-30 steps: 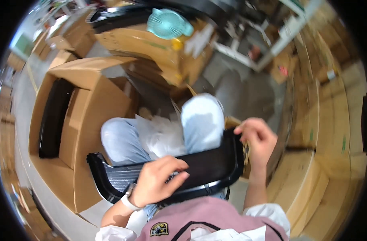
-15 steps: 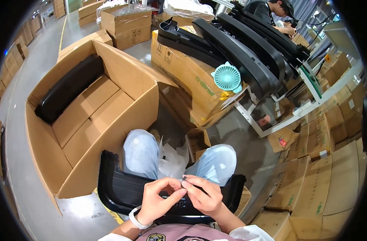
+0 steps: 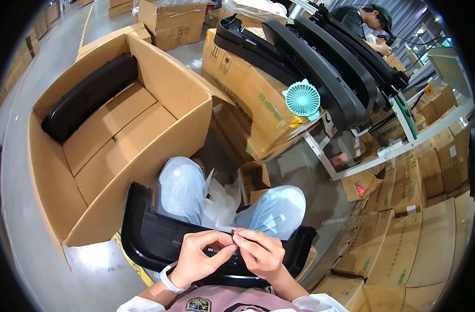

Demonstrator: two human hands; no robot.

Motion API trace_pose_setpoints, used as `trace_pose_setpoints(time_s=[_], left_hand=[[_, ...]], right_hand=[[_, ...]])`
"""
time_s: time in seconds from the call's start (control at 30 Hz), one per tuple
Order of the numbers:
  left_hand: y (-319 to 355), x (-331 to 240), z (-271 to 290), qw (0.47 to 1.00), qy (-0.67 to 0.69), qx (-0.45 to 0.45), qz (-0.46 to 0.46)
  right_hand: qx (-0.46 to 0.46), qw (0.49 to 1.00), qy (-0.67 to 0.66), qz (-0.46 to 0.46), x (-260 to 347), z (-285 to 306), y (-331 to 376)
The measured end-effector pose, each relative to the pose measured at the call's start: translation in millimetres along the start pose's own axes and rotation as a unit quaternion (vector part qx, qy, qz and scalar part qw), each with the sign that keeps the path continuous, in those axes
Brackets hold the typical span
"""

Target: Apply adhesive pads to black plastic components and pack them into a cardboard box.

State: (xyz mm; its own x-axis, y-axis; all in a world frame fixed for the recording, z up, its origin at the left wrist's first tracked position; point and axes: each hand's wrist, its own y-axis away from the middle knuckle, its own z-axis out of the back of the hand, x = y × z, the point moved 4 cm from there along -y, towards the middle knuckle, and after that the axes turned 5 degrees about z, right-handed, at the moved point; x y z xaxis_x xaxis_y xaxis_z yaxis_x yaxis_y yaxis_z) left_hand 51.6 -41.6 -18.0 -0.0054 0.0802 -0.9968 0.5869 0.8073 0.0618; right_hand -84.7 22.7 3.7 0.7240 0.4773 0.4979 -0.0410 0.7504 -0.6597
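Both hands (image 3: 232,252) pinching perhaps a clip, black panel (image 3: 149,234) on lap; concrete floor (image 3: 19,104)

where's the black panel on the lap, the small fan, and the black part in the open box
black panel (image 3: 159,242), head view, its left bare face.
small fan (image 3: 302,100), head view, grille centre.
black part (image 3: 89,96), head view, middle of its top.

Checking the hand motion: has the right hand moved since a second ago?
Yes. The right hand has come in from the right end of the black panel to its middle, fingertips meeting the left hand.
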Motion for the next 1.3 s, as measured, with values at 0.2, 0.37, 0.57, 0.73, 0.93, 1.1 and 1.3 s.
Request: trace_pose_setpoints(time_s=[0.2,0.37,0.57,0.73,0.93,1.1,1.3], left_hand=[[1.4,12.0,0.1,1.000,0.017,-0.001,0.017],[2.0,13.2,3.1,1.000,0.004,-0.023,-0.007],[0.0,7.3,3.9,0.997,-0.076,-0.006,-0.035],[0.3,3.8,1.0,0.982,-0.177,-0.001,-0.069],[2.4,4.2,31.4,0.933,-0.337,-0.096,-0.083],[-0.6,26.6,40.4,0.901,-0.419,-0.098,-0.062],[0.4,44.8,36.2,0.913,-0.400,-0.066,-0.048]], right_hand=[[-0.005,1.000,0.018,0.012,0.3,-4.2,1.5],[0.001,1.000,-0.009,-0.009,1.2,-9.1,4.4],[0.043,0.891,-0.318,-0.321,-14.9,-13.9,29.2],[0.039,0.821,-0.352,-0.449,-25.6,-11.7,43.7],[-0.089,0.868,-0.186,-0.452,-34.1,40.2,86.1],[0.014,0.982,0.071,-0.176,-7.3,44.4,116.6],[0.031,0.989,0.090,-0.117,13.1,12.7,133.6]])
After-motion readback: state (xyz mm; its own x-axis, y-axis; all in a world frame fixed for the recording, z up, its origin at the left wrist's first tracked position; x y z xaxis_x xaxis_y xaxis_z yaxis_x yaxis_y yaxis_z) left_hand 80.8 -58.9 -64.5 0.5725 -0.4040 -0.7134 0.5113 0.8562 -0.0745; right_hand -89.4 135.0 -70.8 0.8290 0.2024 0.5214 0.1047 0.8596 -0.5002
